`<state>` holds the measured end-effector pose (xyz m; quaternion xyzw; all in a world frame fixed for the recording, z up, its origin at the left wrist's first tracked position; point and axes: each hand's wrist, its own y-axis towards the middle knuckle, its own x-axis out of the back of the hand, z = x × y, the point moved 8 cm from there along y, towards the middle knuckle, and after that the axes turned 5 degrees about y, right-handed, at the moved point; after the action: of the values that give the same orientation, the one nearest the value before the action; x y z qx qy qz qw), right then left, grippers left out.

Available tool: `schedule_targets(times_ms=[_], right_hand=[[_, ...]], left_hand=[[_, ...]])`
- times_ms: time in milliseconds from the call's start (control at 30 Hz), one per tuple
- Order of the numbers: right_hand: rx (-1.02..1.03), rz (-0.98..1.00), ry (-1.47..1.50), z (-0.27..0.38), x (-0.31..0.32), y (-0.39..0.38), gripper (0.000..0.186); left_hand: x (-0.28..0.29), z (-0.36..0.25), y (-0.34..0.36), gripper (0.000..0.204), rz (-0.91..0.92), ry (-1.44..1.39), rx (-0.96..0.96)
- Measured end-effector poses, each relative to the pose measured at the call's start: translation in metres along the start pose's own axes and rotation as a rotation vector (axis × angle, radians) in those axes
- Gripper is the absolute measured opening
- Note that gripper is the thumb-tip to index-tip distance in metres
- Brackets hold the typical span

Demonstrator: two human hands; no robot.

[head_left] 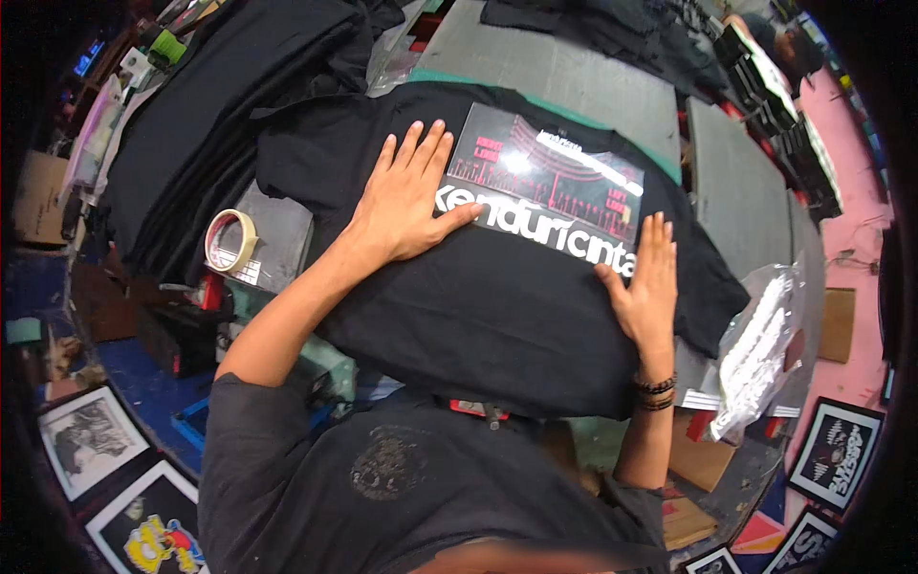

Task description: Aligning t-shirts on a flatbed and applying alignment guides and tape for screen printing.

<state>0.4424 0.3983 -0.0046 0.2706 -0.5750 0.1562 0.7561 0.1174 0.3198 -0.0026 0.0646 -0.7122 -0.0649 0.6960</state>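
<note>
A black T-shirt [449, 306] lies spread over a green-edged board, its neck end away from me. On its chest is a glossy transparent sheet [550, 167] with pink line graphics, and large white lettering shows along the sheet's near edge. My left hand [413, 201] rests flat at the left edge of the sheet, fingers stretched, thumb pointing at the lettering. Flat at the right end of the lettering lies my right hand [647, 282], fingers out and thumb apart. Neither hand grips anything. A dark bead bracelet circles my right wrist.
A roll of cream tape [230, 240] stands left of the shirt. Dark garments [220, 124] are heaped at the far left, more [612, 38] at the back. A clear plastic bag [755, 349] lies at the right by the sleeve. Framed pictures [94, 442] stand lower left and right.
</note>
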Motion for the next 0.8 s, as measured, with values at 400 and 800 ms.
schedule_targets(times_ms=[400,800], right_hand=[[-0.085,0.026,0.03,-0.0044,-0.0006,0.0022,0.118],[-0.082,0.026,0.014,0.0001,0.0022,0.0041,0.121]], left_hand=[[0.0024,-0.0053,0.0067,0.097,0.035,0.006,-0.018],[0.0009,-0.0051,0.0063,0.097,0.057,0.018,-0.021]])
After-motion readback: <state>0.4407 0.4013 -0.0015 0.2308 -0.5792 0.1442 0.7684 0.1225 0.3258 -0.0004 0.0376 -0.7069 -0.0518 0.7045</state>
